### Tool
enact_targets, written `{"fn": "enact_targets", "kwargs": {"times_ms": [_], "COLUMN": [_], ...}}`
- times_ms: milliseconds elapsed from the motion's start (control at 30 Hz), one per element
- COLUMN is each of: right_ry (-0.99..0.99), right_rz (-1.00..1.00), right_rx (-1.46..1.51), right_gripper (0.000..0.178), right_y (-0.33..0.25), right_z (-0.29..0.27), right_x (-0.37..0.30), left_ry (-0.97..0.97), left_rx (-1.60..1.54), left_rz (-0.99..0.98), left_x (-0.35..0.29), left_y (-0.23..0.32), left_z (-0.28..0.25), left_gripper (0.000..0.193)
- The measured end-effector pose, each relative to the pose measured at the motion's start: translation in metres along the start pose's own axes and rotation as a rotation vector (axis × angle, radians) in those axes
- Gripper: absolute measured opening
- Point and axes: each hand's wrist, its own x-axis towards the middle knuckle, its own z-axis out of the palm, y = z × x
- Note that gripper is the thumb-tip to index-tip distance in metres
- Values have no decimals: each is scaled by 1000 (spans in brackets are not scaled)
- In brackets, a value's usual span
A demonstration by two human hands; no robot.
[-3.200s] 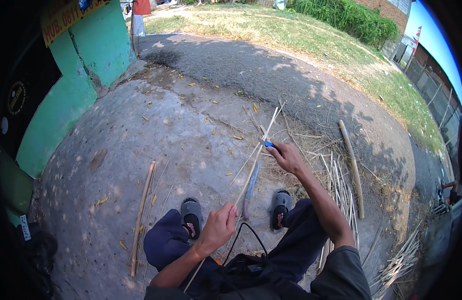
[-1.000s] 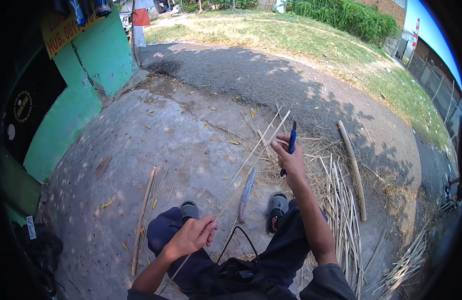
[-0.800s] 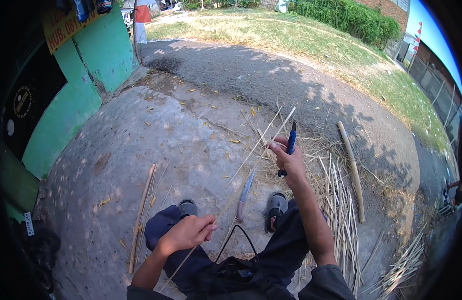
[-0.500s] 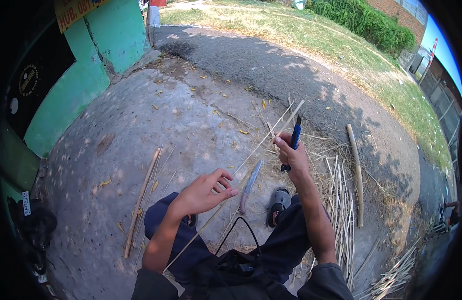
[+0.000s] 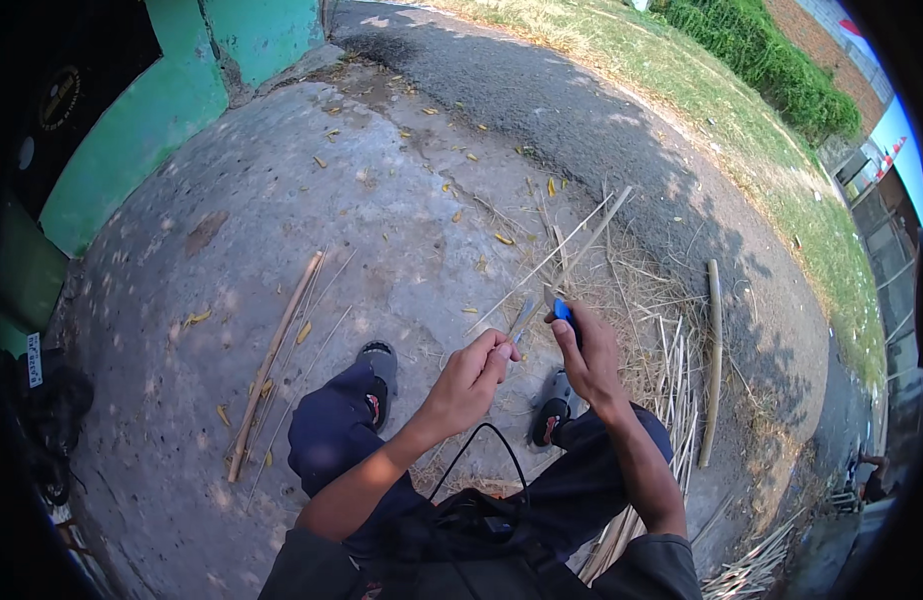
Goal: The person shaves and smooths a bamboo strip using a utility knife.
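Observation:
My left hand [image 5: 475,378] is closed in a pinch on a thin, pale bamboo strip [image 5: 596,236]. The strip slants up and to the right, past my other hand. My right hand [image 5: 592,355] grips a blue utility knife [image 5: 564,312], its blade end close against the strip just beyond my left fingertips. A thinner sliver [image 5: 540,263] runs alongside; whether it is joined to the strip I cannot tell. Behind my left fingers lies a larger knife [image 5: 526,308] on the ground, mostly hidden.
A bamboo stick [image 5: 275,366] lies on the concrete at left, another [image 5: 714,362] at right. Between my right leg and that stick is a heap of split strips [image 5: 676,395]; more strips [image 5: 762,565] lie lower right. My shoes [image 5: 379,375] flank the work. A green wall [image 5: 132,170] stands at left.
My left hand has gone from loosely spread to pinching the strip, moving right toward my other hand. The right hand has lowered, and the utility knife has tilted from upright toward the strip.

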Motion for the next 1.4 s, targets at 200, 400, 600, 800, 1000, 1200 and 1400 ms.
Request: {"fn": "enact_targets", "kwargs": {"times_ms": [200,400,600,800,1000,1200,1400], "right_ry": [-70,-54,17,-141,30,-148,-247], "right_rz": [-90,-33,266,526,232,12,-35], "right_rx": [-39,-24,564,701,474,83,-69], "right_gripper": [26,26,26,27,30,29,30], "right_y": [-9,-5,-2,-5,2,-10,-7], "right_z": [19,22,26,17,30,31,41], "right_x": [-7,-6,-1,7,5,-18,-29], "left_ry": [8,-57,-20,-65,-189,39,6], "left_rx": [-18,-84,69,34,206,327,305], "left_rz": [-26,-60,3,-17,-92,36,29], "left_x": [-3,-8,-6,-11,-15,-17,-18], "left_y": [3,3,-9,-7,-11,-11,-12], "left_z": [-9,-13,-10,-5,-15,-16,-17], "left_gripper": [25,22,21,20,27,25,23]}}
